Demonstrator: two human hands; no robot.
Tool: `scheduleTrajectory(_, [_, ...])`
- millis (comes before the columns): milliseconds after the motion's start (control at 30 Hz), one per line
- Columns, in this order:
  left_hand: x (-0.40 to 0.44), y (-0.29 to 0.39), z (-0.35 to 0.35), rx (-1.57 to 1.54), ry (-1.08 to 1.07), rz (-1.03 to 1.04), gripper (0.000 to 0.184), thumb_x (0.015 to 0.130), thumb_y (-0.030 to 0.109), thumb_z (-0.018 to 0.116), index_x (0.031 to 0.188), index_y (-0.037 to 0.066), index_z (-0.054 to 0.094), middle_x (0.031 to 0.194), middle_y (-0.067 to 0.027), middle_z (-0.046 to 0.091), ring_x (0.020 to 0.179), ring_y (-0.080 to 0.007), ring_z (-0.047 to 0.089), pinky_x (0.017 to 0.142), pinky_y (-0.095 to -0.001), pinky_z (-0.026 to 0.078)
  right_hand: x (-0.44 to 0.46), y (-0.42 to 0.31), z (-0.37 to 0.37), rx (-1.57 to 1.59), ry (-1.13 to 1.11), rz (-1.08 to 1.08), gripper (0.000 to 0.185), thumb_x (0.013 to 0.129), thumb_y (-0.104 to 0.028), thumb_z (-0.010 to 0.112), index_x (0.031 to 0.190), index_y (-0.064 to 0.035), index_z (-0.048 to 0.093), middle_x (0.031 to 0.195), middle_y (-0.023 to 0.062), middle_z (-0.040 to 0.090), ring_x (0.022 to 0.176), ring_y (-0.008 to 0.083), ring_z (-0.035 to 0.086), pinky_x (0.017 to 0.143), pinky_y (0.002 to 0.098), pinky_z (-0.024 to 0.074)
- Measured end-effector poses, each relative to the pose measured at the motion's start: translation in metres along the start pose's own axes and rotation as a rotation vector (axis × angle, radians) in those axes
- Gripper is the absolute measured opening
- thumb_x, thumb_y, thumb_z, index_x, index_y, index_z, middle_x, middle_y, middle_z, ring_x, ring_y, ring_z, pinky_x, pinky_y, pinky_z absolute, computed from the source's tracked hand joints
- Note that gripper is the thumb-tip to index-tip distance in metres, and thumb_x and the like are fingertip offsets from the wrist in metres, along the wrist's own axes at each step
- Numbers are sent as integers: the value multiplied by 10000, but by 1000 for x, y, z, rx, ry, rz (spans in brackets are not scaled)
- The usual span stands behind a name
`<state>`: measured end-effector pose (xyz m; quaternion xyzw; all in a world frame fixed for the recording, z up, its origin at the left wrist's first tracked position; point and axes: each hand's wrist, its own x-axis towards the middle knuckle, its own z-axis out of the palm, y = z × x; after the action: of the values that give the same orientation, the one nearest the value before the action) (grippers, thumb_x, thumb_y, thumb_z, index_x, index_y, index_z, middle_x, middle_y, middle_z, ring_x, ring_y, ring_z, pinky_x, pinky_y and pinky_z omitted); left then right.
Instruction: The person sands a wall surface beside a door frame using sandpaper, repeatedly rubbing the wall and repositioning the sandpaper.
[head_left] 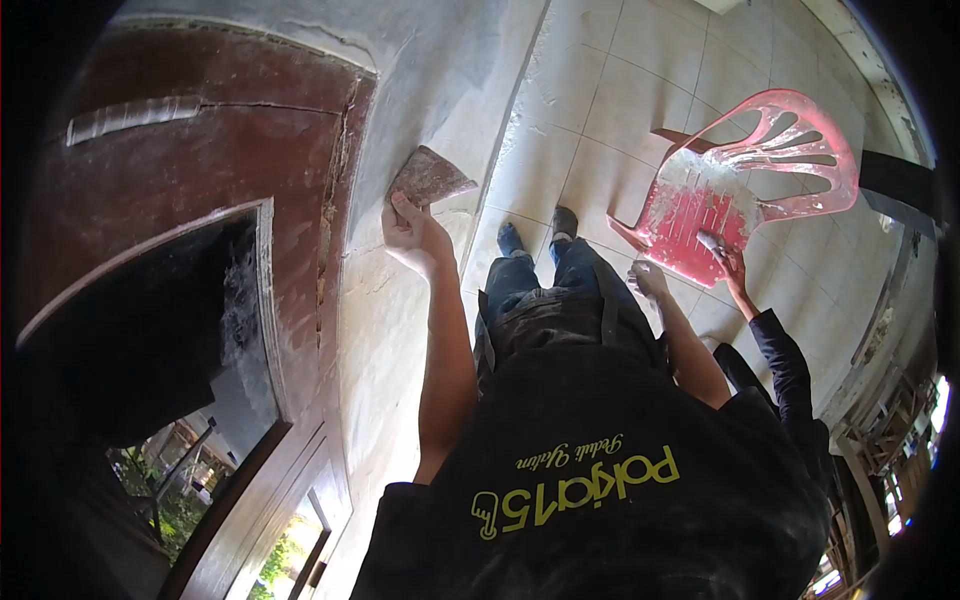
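My left hand [413, 232] pinches a worn, dusty reddish-brown piece of sandpaper [432, 178] between thumb and fingers. The sheet lies against the pale wall [408, 110], next to the dark red door frame. Low by my right thigh hangs my right hand [650, 280], dusty, its fingers loosely bent with nothing visible in them. It is close to the front edge of a red plastic chair [690, 235], whose seat is smeared with whitish paste or dust.
Another person's hand [728, 258] reaches over the chair seat from the right, holding a small pale thing. A dark red wooden frame [310, 200] with glass borders the wall on the left. Tiled floor [640, 80] spreads around my feet. Timber pieces [890, 430] stand at far right.
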<state>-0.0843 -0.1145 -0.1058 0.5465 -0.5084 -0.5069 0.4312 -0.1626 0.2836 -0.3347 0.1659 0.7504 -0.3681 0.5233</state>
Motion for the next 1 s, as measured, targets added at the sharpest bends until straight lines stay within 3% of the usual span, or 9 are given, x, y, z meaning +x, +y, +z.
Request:
scheduleTrajectory(133, [-2,22,-16,174,-26,20,305,999,214,495,1001,-70,605,868,-92,630,785,-130,598,759,-313,558,-1,-30,16,-98,-16,-33,357,898,-281,558,1171,-54,599,990,84,664,850,168,622,683,310,485])
scheduleTrajectory(200, [-7,31,-19,135,-23,16,303,998,233,500,981,-48,610,838,-63,606,767,-117,580,778,-314,557,-12,-66,40,-318,74,-377,394,894,-277,556,1156,11,615,1087,172,659,1003,238,632,857,338,479])
scheduleTrajectory(233, [-11,33,-21,85,-14,4,301,998,243,503,967,-36,613,820,-46,592,758,-110,571,784,-313,555,-47,-117,58,-173,-32,-476,390,918,-284,537,1154,18,609,1121,183,650,1049,266,614,929,341,446])
scheduleTrajectory(433, [-3,21,-41,95,-205,-3,301,995,275,514,1003,-13,605,859,-31,594,816,-95,568,779,-297,550,-148,-310,164,-168,-310,-1082,587,913,-474,575,1265,-4,570,1229,166,602,1149,242,564,985,345,427])
scheduleTrajectory(533, [-5,15,-48,85,-251,-14,314,994,277,515,1110,-9,573,976,-56,603,895,-109,582,784,-297,552,-157,-346,197,-63,-661,-669,574,880,-461,642,1194,17,602,1189,163,610,1096,217,579,944,312,449])
scheduleTrajectory(633, [-10,11,-63,74,-332,-161,354,994,276,515,1217,1,523,1058,-82,590,967,-137,590,804,-312,547,-153,-334,205,143,-753,-418,464,888,-383,663,1116,16,603,1128,154,614,1018,196,600,856,287,479])
scheduleTrajectory(767, [-25,-19,-100,278,-396,-253,509,979,300,536,1367,-7,417,1208,-172,577,1057,-213,583,866,-361,528,-145,-308,241,337,-188,-657,388,957,-261,573,1201,22,466,1086,181,604,953,210,623,767,314,498])
scheduleTrajectory(800, [-28,-25,-110,299,-413,-344,485,977,265,537,1373,9,425,1267,-144,551,1122,-216,544,898,-358,510,-158,-316,241,190,-129,-647,442,984,-204,492,1345,18,368,1099,226,589,942,229,623,788,337,501])
scheduleTrajectory(1000, [-39,-58,-163,462,-535,-362,484,963,313,568,1299,-30,504,1181,-170,612,1071,-213,582,874,-352,490,-210,-314,298,-183,14,-1081,584,946,-124,418,1460,14,177,725,200,605,666,310,617,711,471,482])
